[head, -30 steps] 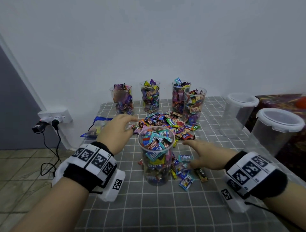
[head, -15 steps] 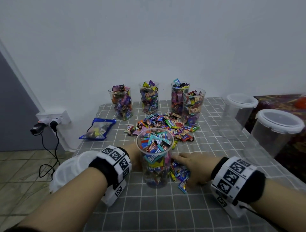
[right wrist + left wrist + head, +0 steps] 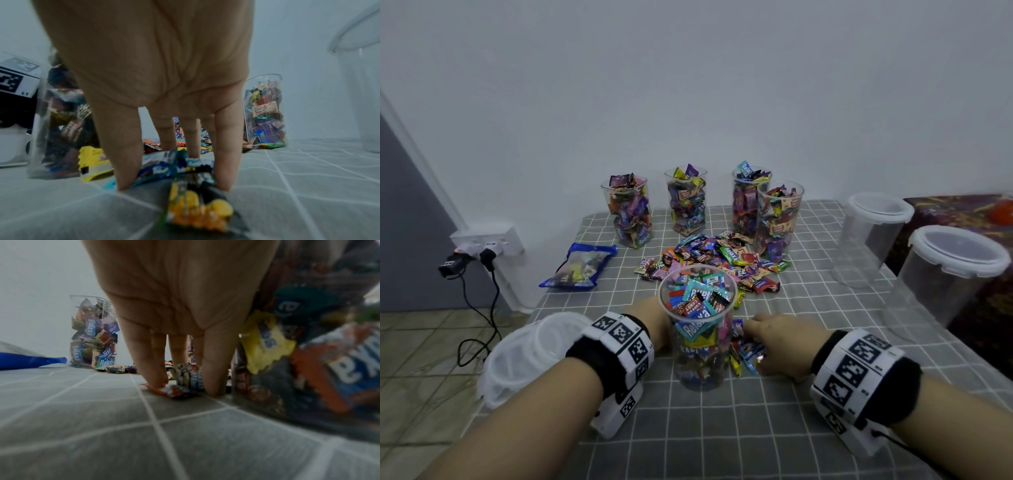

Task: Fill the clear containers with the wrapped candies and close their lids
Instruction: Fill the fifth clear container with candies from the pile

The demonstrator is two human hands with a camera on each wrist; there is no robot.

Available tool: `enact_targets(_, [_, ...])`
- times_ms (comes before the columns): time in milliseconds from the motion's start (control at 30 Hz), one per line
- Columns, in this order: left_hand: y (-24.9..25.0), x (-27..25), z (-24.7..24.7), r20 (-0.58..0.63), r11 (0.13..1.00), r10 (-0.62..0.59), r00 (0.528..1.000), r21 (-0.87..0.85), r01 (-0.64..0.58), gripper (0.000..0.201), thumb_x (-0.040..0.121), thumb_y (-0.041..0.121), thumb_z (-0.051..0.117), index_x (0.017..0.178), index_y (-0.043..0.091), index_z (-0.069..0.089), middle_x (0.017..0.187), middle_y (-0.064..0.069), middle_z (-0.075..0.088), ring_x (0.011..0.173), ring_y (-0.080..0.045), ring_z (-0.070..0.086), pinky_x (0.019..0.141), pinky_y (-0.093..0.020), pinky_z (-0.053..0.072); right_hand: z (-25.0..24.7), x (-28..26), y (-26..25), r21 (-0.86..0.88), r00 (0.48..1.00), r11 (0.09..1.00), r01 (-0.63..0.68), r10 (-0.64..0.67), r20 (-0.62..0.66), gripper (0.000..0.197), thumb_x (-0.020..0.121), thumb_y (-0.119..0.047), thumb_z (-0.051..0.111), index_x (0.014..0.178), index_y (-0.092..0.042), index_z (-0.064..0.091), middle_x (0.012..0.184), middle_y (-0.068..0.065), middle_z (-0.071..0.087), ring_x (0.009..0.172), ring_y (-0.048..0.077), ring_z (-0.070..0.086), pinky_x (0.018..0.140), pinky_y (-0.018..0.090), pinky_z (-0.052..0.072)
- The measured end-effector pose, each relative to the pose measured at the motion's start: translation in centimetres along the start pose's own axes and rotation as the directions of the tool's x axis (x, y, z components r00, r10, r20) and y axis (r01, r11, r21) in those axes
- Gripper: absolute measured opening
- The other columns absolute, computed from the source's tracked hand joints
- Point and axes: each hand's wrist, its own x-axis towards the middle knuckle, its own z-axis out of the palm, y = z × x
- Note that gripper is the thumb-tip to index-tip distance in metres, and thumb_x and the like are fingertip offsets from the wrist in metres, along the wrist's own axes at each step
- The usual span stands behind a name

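A clear container [image 3: 698, 329], heaped with wrapped candies, stands in front of me without a lid. My left hand [image 3: 654, 318] is just behind and left of it, with straight fingers [image 3: 148, 366] pressing an orange-wrapped candy [image 3: 170, 391] onto the cloth. My right hand [image 3: 774, 342] lies to the container's right, its straight fingertips [image 3: 125, 178] pinning several loose candies [image 3: 191, 199] against the table. The main candy pile [image 3: 722, 260] lies further back. A stack of white lids [image 3: 530, 356] sits at the table's left edge.
Four filled lidless containers [image 3: 686, 202] line the back by the wall. Two large empty tubs with white lids [image 3: 873, 236] [image 3: 948, 270] stand at the right. A blue candy bag [image 3: 580, 265] lies at the left. A grey checked cloth [image 3: 722, 428] covers the table.
Both hands have drawn back toward me from the pile, each dragging candies along the cloth, and now flank the near container.
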Motion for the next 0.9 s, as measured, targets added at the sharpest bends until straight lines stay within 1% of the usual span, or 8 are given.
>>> enact_targets(133, [0.1,0.1,0.2,-0.054,0.998,-0.008,0.999,-0.064,0.005,0.024,0.096,0.013,0.048,0.114,0.002,0.059,0.121,-0.013,0.060,0.112,-0.029,0.056,0.097,-0.031,0.045,-0.2,0.0,-0.1,-0.003,1.000,1.000,-0.017,0.017,-0.009,0.041,0.092,-0.020,0.052,0.132,-0.019,0.045,0.129,0.006,0.047,0.116,0.024,0.049,0.089,0.033,0.043])
enact_targets(367, [-1.0,0.4,0.0,-0.174,0.994,0.014,0.985,-0.101,-0.032,0.024,0.094,0.013,0.050,0.112,0.004,0.063,0.115,-0.013,0.064,0.104,-0.028,0.060,0.094,-0.036,0.048,-0.4,0.1,-0.1,0.043,0.997,0.999,-0.022,0.025,-0.067,0.033,0.094,-0.013,0.046,0.126,-0.018,0.053,0.123,0.005,0.053,0.112,0.023,0.053,0.088,0.033,0.045])
enact_targets(467, [-1.4,0.3,-0.4,-0.237,0.993,0.056,0.970,-0.085,-0.078,0.024,0.092,0.014,0.053,0.112,0.008,0.064,0.112,-0.011,0.066,0.101,-0.027,0.062,0.090,-0.038,0.050,-0.5,0.0,0.1,0.087,0.996,0.996,-0.032,0.038,-0.076,0.028,0.093,-0.011,0.047,0.119,-0.017,0.056,0.120,0.005,0.057,0.109,0.022,0.054,0.090,0.033,0.047])
enact_targets(633, [-1.9,0.1,-0.6,-0.337,0.978,0.151,0.930,-0.083,-0.189,0.025,0.091,0.018,0.055,0.114,0.014,0.065,0.113,-0.004,0.066,0.103,-0.023,0.060,0.088,-0.032,0.048,-0.5,-0.3,0.3,0.149,0.997,0.987,-0.060,0.068,-0.044,0.028,0.094,-0.011,0.046,0.119,-0.019,0.056,0.121,0.005,0.057,0.110,0.022,0.054,0.092,0.035,0.048])
enact_targets(700, [-2.2,0.3,-0.7,-0.375,0.971,0.155,0.914,-0.111,-0.211,0.026,0.089,0.018,0.058,0.114,0.016,0.064,0.112,-0.003,0.067,0.103,-0.021,0.060,0.086,-0.031,0.048,-0.5,-0.3,0.5,0.177,0.994,0.981,-0.075,0.088,-0.064,0.025,0.093,-0.012,0.047,0.116,-0.019,0.057,0.118,0.005,0.058,0.106,0.021,0.055,0.088,0.034,0.049])
enact_targets(767, [-2.4,0.0,-0.9,-0.427,0.957,0.113,0.897,-0.195,-0.214,0.024,0.087,0.021,0.062,0.111,0.017,0.063,0.107,-0.001,0.068,0.098,-0.020,0.061,0.083,-0.029,0.048,-0.7,-0.5,0.8,0.205,0.990,0.975,-0.080,0.101,-0.095,0.021,0.093,-0.014,0.050,0.112,-0.016,0.057,0.110,0.005,0.059,0.100,0.019,0.054,0.079,0.030,0.045])
enact_targets(833, [-2.6,-0.2,-1.1,-0.480,0.924,0.061,0.875,-0.305,-0.232,0.023,0.085,0.023,0.066,0.108,0.017,0.065,0.101,-0.002,0.069,0.092,-0.019,0.062,0.082,-0.032,0.050,-1.1,-0.8,1.1,0.244,0.985,0.968,-0.062,0.099,-0.144,0.015,0.092,-0.014,0.051,0.105,-0.013,0.057,0.096,0.003,0.055,0.089,0.017,0.051,0.071,0.025,0.037])
enact_targets(900, [-2.8,-0.5,-1.5,-0.530,0.898,0.023,0.848,-0.362,-0.251,0.024,0.084,0.025,0.068,0.107,0.018,0.066,0.097,-0.002,0.069,0.089,-0.018,0.062,0.081,-0.037,0.052,-1.8,-1.0,1.4,0.291,0.967,0.956,-0.035,0.106,-0.231,0.005,0.090,-0.012,0.052,0.094,-0.015,0.055,0.087,-0.001,0.052,0.083,0.016,0.050,0.067,0.025,0.035])
